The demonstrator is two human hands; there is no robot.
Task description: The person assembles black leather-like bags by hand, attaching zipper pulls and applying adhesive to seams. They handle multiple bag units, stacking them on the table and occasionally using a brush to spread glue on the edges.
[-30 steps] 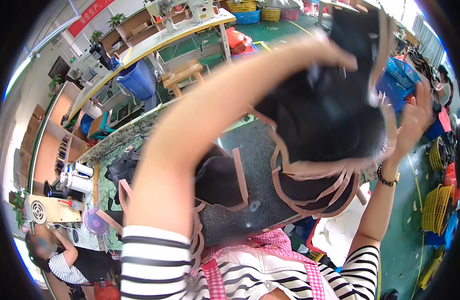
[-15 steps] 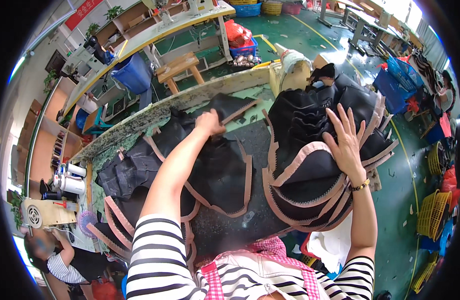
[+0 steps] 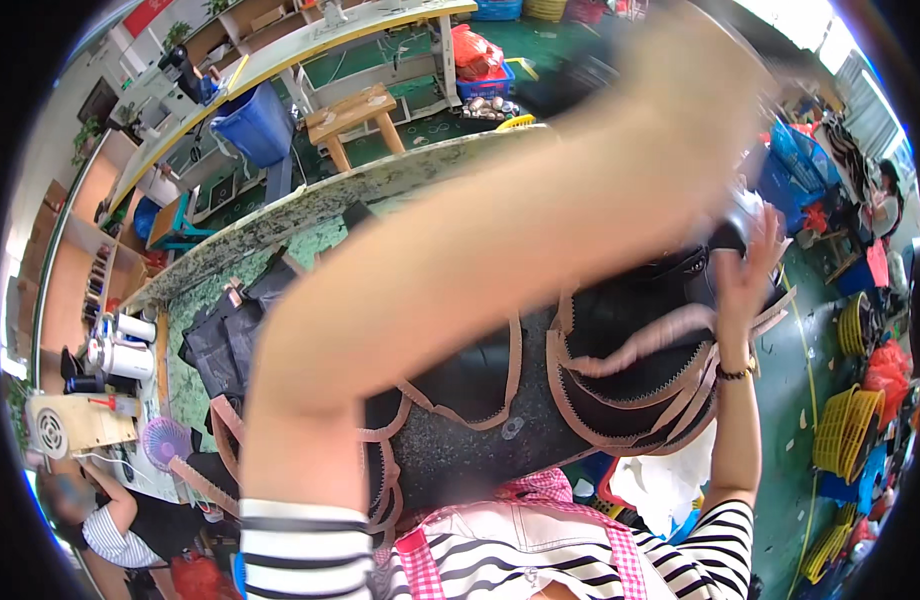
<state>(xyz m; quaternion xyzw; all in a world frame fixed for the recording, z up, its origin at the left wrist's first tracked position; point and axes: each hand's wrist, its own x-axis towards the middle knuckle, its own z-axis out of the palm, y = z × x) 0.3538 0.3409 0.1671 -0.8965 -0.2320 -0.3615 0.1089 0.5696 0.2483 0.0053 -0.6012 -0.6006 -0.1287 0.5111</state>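
My left arm stretches across the bench to the upper right. Its hand [image 3: 695, 85] is raised high and smeared by motion, so its fingers, and anything in them, cannot be made out. Dark blurs show beside it. My right hand [image 3: 748, 275] lies at the right side of a stack of black leather-like pieces [image 3: 625, 315] with pinkish zigzag-edged trim, fingers stretched upward. One trim strip [image 3: 645, 340] curves up blurred near that hand's wrist. More such black pieces [image 3: 475, 375] lie in the middle, partly hidden under my left forearm.
Dark folded pieces [image 3: 220, 345], a small purple fan [image 3: 167, 442] and white thread spools [image 3: 130, 357] are at the left. Beyond the bench's raised edge [image 3: 280, 220] stand a wooden stool [image 3: 350, 115] and a blue bin [image 3: 257, 128]. Yellow baskets [image 3: 845, 430] line the right. Another person sits lower left.
My left hand has left the middle pieces and swung up and to the right, over the stack. My right hand has shifted to the right, toward the stack's outer edge.
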